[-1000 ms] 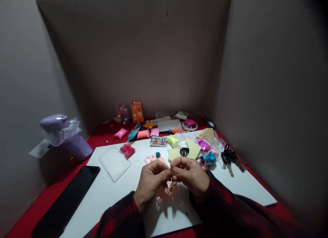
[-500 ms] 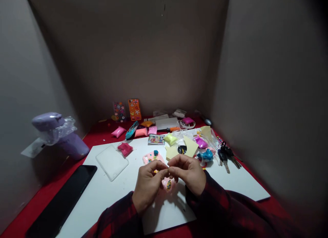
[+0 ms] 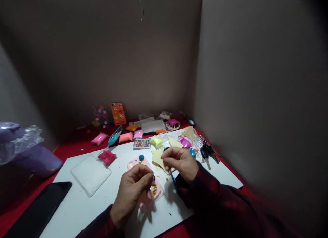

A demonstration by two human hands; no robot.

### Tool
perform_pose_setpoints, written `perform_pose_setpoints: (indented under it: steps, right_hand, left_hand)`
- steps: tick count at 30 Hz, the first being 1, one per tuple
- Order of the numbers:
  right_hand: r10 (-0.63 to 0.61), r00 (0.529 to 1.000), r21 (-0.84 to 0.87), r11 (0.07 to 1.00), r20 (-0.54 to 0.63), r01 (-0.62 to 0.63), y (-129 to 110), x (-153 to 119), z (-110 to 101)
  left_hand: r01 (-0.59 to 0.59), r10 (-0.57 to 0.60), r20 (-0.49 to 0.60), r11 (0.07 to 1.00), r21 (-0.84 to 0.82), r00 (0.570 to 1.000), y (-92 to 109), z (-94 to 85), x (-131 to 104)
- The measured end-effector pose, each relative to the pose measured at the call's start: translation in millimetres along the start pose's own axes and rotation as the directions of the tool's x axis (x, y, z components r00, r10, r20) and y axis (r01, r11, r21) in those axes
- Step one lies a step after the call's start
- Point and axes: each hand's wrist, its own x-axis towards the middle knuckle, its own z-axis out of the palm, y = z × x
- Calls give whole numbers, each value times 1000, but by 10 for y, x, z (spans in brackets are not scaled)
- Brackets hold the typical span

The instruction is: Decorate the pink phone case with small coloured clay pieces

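Fingertips, together 0.5 s ago, now apart: joint pinch broken off. Left hand [image 3: 134, 188] pinched over pink phone case [image 3: 135, 161], inside board's [image 3: 71, 210] front edge; right hand [image 3: 183, 162] pinched by yellow paper [image 3: 157, 157]. Contents unclear.

Phone case [image 3: 137, 162], pink; laid aslant on white board [image 3: 77, 210]; decorated with raised teal ornament [image 3: 141, 158] at far end, yellow-and-dark striped oval [image 3: 154, 190] toward near end; middle partly hidden.

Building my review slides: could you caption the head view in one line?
Left hand over a decorated pink phone case, right hand near yellow paper, above a white board.
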Motion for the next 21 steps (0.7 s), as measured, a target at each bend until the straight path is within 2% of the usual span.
perform_pose_setpoints:
  steps: [3,7,11,15,19,21]
  right_hand:
    - [-169,970,-288,951,-174,114,-79,39,-350]
    - [-296,938,-567,811,-178,148,-15,26,-668]
    - [-339,936,-708,684,-94,176,136,1,-723]
    - [-382,924,-777,585,-13,231,183,4,-705]
    - [-423,906,-807,530,15,261,213,35,-724]
    - [-438,899,-810,522,13,266,238,53,-741]
  left_hand:
    - [2,-2,-25,1000,-1,1000,9,-10,-13]
    - [0,0,-58,1000,5,998,27,-17,-17]
    - [4,-2,-74,1000,15,997,53,-4,-6]
    - [5,-1,-77,999,44,997,61,15,-15]
    - [-6,13,-76,995,97,997,65,26,-37]
    - [-32,41,-41,981,194,998,134,28,-40]
